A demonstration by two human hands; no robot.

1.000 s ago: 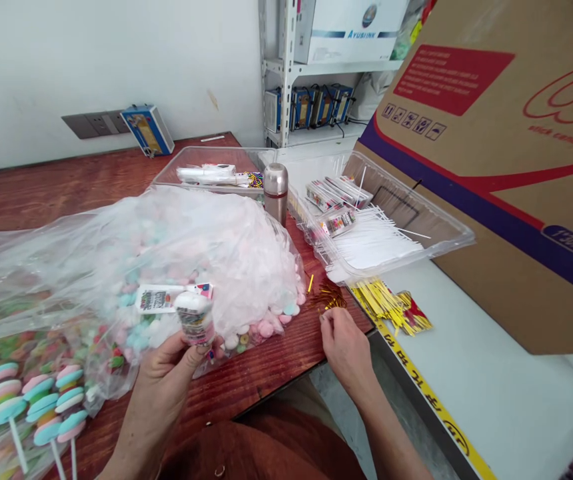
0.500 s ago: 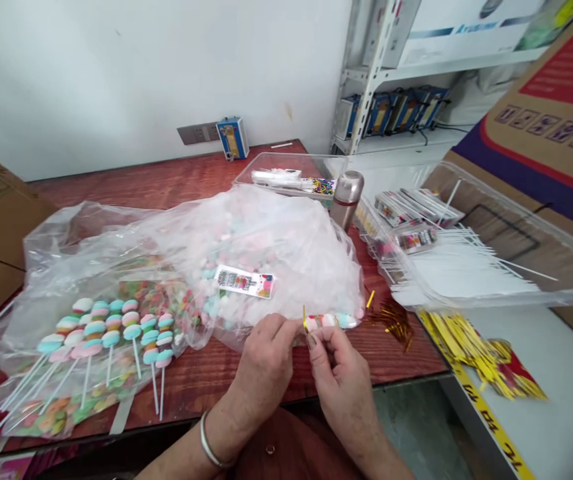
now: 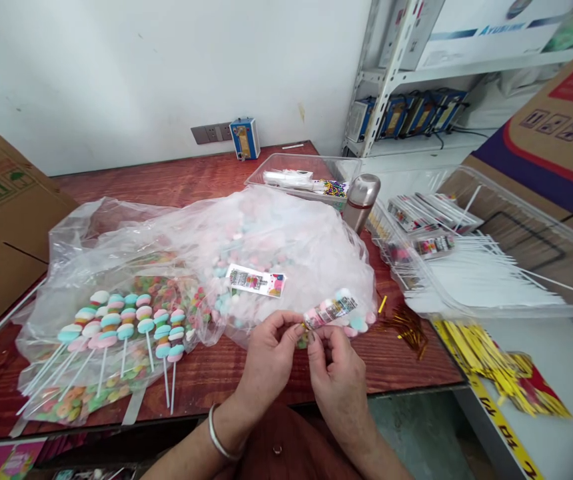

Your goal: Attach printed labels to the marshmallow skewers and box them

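Note:
My left hand point(image 3: 269, 350) and my right hand point(image 3: 335, 363) meet just in front of me over the red wooden table point(image 3: 166, 180). Both pinch the neck of a small wrapped candy lollipop point(image 3: 334, 309), whose pastel head points up and to the right. A tiny gold twist tie shows between my fingertips. A silver bangle sits on my left wrist. Behind my hands lies a big clear bag of loose pastel candies point(image 3: 276, 233). Finished lollipops on white sticks point(image 3: 131, 327) lie in a row to the left.
A clear tray point(image 3: 526, 200) of white sticks and label packs stands at right, with a steel flask point(image 3: 361, 200) beside it. Gold ties point(image 3: 406, 327) and yellow strips point(image 3: 491, 350) lie near the table edge. Cardboard boxes flank both sides; a metal shelf stands behind.
My right hand left the gold ties and joined my left hand on the wrapped lollipop. The lollipop turned from upright to pointing right. The camera swung left.

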